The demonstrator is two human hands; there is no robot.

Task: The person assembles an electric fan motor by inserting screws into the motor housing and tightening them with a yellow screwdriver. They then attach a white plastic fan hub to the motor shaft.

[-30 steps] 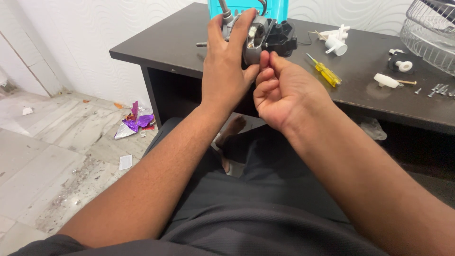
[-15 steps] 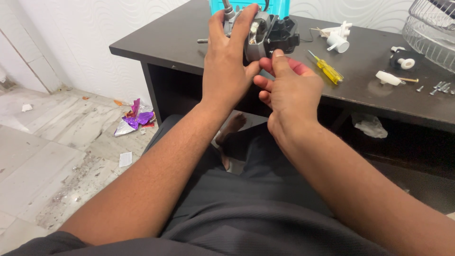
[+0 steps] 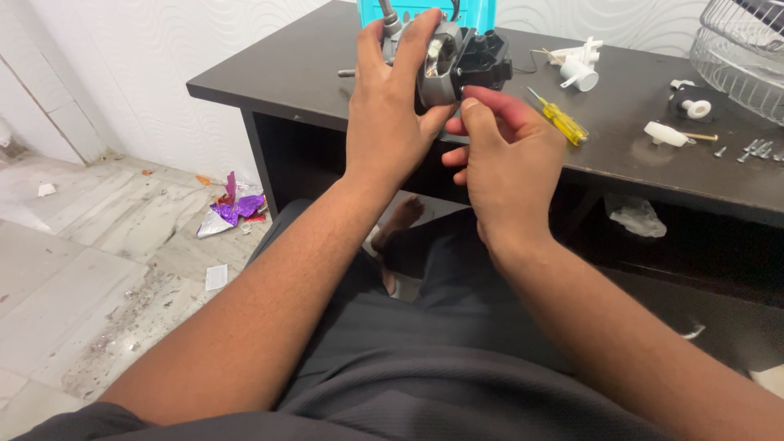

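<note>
1. My left hand (image 3: 392, 122) is wrapping around the small fan motor (image 3: 445, 61), fingers closed over the top of its grey metal housing, holding it up just above the front edge of the dark desk (image 3: 294, 73).
2. My right hand (image 3: 502, 155) is curling in from below, thumb and fingertips pinched against the motor's black plastic end. I think I'm working a tiny screw or clip there, but my fingers are hiding it.
3. Doing this bit well: I'm bracing the housing firmly with the left so nothing twists, and keeping the right-hand pinch light.
4. Further out, a yellow screwdriver (image 3: 559, 120) is lying just beside my right hand, with white plastic parts (image 3: 665, 133) and loose screws (image 3: 755, 149) scattered toward the wire fan guard (image 3: 739, 57).
</note>
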